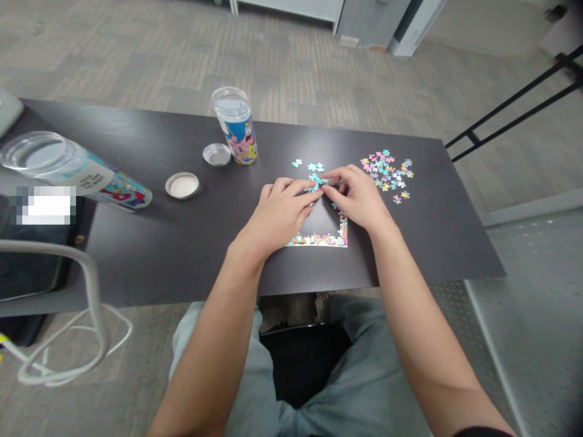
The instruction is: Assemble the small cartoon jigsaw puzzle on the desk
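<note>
A jigsaw puzzle frame [319,241] lies partly joined on the dark table, its bottom and right edges showing. My left hand [283,212] rests over the left side of it, fingers stretched out and fingertips touching light-blue joined pieces [314,179] at the top. Thumb and forefinger of my right hand [357,193] pinch a small blue puzzle piece [324,181] against those pieces; the fingers partly hide it. Just beyond the hands are a few loose blue pieces [314,167]. To the right of my right hand spreads a pile of mixed-colour pieces [387,171].
A clear-topped cartoon canister [242,136] stands at the back, beside a metallic lid [217,155]. Another round lid [182,186] lies closer. At the left are a larger canister [107,179], a black case [31,261] and a white cable [93,303]. The table [437,243] ends right of the pile.
</note>
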{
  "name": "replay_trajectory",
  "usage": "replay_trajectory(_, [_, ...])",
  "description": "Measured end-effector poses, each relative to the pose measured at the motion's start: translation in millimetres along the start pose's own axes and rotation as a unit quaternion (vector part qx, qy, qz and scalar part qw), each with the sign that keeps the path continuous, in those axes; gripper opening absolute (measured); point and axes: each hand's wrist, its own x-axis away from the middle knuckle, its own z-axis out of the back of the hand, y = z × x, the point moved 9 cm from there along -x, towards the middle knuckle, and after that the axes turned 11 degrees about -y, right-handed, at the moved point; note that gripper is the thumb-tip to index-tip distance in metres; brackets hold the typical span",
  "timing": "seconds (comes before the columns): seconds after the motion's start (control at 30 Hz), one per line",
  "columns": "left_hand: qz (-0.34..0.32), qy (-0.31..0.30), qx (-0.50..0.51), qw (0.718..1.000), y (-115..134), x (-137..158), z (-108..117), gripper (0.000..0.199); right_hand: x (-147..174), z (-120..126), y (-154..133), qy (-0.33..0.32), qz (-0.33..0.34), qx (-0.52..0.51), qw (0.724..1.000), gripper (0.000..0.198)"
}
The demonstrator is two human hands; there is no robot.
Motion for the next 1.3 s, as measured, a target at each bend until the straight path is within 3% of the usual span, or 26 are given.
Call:
replay_trajectory(0.17, [-0.014, -0.011, 0.001, 1.000, -4, 0, -4, 0.047, 1, 4, 13, 0.004, -0.019, -0.015, 1.000, 0.018])
replay_trajectory(0.4, [0.055, 0.041, 0.002, 0.998, -22, 9, 19, 0.029, 2, -4, 8, 0.015, -0.004, 0.025, 1.000, 0.023])
replay_trajectory(0.53, [0.065, 0.059, 0.002, 0.996, -19, 10, 26, 0.027, 1, -6, 9, 0.035, 0.006, 0.030, 0.999, 0.027])
replay_trajectory(0.73, [-0.011, -0.017, -0.005, 1.000, 1, 0, -2, 0.046, -1, 0, 23, 0.059, 0.006, 0.025, 0.998, 0.027])
replay_trajectory(0.9, [-0.015, -0.034, -0.018, 0.999, -5, -1, -17, 0.055, -2, 1, 27, 0.072, 0.022, 0.004, 0.997, 0.025])
replay_trajectory(1.17, [0.057, 0.036, -0.014, 0.998, -34, 5, 8, 0.053, -1, -1, 27, 0.062, 0.026, 0.006, 0.998, 0.029])
replay_trajectory(1.3, [0.048, 0.049, -0.014, 0.998, -25, 9, 18, 0.041, -1, 1, 30, 0.063, 0.029, 0.006, 0.998, 0.026])
